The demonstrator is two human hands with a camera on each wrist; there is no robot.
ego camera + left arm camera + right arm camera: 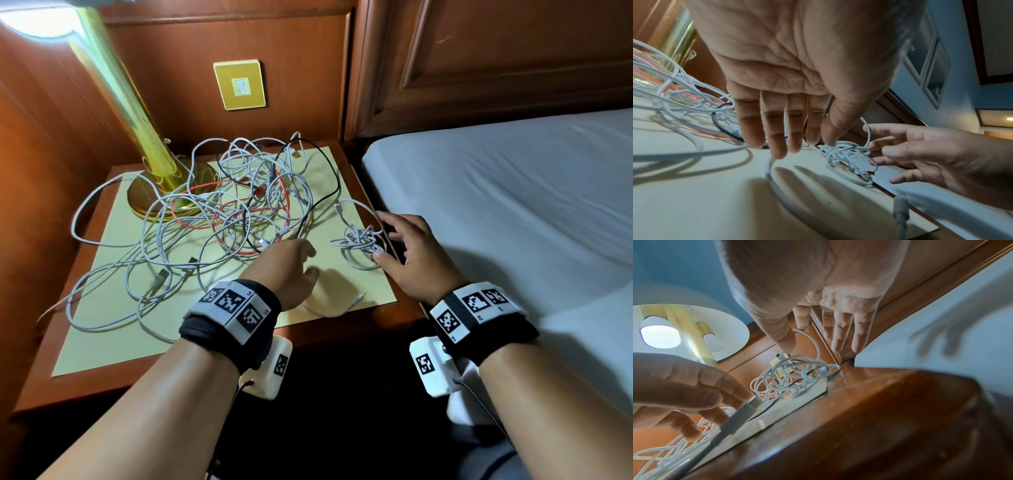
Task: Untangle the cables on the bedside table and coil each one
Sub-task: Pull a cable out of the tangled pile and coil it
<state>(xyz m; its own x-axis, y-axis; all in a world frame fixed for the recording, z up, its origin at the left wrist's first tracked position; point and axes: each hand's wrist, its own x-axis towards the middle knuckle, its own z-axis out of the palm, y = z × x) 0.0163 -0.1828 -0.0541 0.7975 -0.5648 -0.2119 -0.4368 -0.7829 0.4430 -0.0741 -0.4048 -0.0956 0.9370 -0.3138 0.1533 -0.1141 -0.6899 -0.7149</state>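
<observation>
With both hands spread and holding nothing, the right hand (pixel 416 253) beside the small white bundle (pixel 361 241) at the bedside table's (pixel 383 325) bed-side edge could nudge it off, while the left hand (pixel 291 263) reaching for the big tangle (pixel 219 212) ahead could snag loops tighter.

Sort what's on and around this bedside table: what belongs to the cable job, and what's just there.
Part of the job:
- big tangle of white, red and black cables
- small white cable bundle at the table's right edge
- loose white cable near the front edge
- left hand and right hand, both open

Just there:
- brass lamp
- wall switch
- bed
</observation>
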